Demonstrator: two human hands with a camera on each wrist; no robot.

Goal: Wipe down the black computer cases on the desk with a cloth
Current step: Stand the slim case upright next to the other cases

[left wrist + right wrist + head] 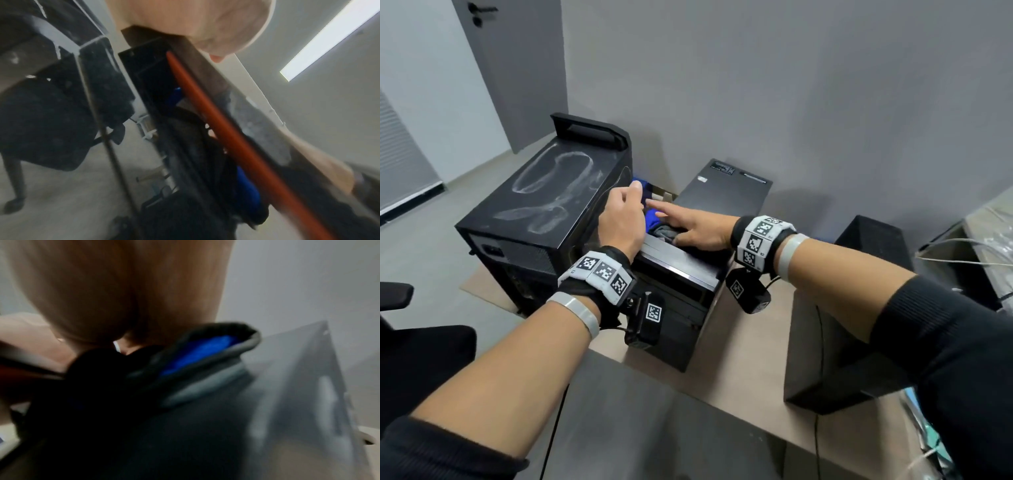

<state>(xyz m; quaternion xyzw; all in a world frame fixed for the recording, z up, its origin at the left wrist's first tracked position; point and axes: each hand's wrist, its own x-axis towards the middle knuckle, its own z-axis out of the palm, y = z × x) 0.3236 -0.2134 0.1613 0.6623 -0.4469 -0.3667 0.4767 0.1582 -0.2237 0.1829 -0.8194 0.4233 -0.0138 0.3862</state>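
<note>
A large black case [541,195] stands at the left, its top streaked with dusty wipe marks. A lower black case [722,192] lies beside it, reaching toward the wall. A blue cloth with a grey edge [655,222] sits bunched on this lower case, close to the gap between the two. My right hand [685,228] lies flat on the cloth [197,353] with straight fingers. My left hand [625,212] is curled at the large case's upper right edge, thumb up beside the cloth. Its fingertips are hidden, so what they hold does not show.
A third black case [822,346] lies flat on the beige desk [750,387] at front right, with a black box [869,240] behind it. Cables [962,250] trail at the far right. A dark office chair [421,356] is at the left. The grey wall stands close behind.
</note>
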